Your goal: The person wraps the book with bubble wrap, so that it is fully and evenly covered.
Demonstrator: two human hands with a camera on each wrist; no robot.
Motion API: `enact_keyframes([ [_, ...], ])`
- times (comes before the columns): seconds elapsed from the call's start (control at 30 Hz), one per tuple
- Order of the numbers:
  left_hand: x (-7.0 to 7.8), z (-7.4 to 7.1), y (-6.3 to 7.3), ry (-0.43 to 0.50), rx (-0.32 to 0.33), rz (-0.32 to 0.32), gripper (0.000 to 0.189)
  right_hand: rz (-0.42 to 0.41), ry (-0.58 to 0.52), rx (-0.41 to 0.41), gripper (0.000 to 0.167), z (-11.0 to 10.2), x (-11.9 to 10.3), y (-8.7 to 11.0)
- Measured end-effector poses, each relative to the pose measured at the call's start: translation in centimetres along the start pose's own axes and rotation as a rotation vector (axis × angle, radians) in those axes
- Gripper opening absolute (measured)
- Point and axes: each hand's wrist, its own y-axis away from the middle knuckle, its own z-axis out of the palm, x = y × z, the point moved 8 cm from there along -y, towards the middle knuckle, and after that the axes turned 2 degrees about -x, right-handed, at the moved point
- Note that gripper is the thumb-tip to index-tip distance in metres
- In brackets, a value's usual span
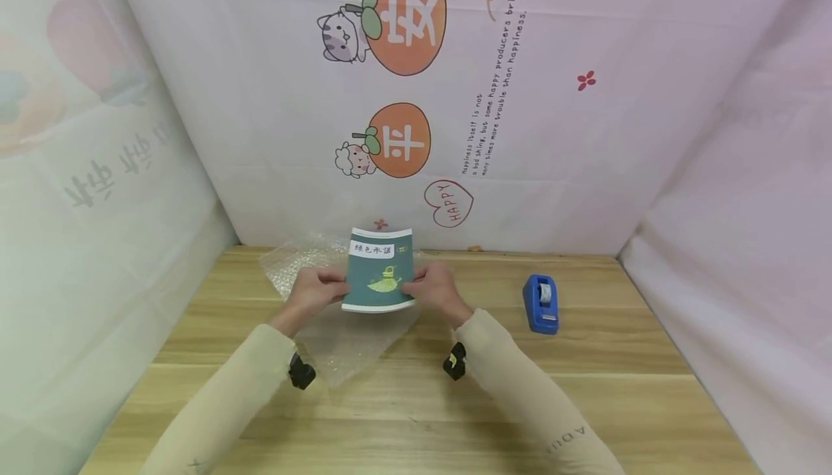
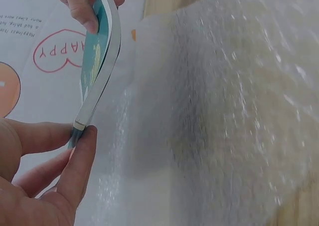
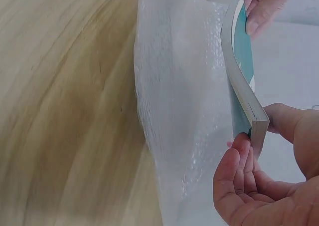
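A green paperback book [image 1: 379, 269] with a white title label is held up above the table, its cover facing up. My left hand [image 1: 316, 291] pinches its left edge between thumb and fingers. On the opposite edge, the right hand [image 1: 434, 287] grips it the same way. Both wrist views show the book's pages bowed in a curve between the hands. Beneath it lies a sheet of bubble wrap [image 1: 351, 345], spread on the wood. In the left wrist view the bubble wrap [image 2: 229, 96] fills much of the right side.
A blue tape dispenser [image 1: 541, 304] with a roll of tape stands on the right of the wooden table [image 1: 416, 432]. Printed cloth [image 1: 552, 136] hangs behind the table's far edge, and more cloth closes in the left and right sides.
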Motion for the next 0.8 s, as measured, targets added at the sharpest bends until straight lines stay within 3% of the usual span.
enact_keyframes([
  [0.43,-0.8,-2.8,0.0,-0.113,-0.003,-0.019,0.035,-0.022,-0.005,-0.021,0.013,3.0,-1.0,-0.4],
  [0.8,-3.0,-3.3,-0.7,-0.127,0.029,-0.046,0.032,-0.051,0.024,-0.023,0.015,4.8,-0.7,-0.9],
])
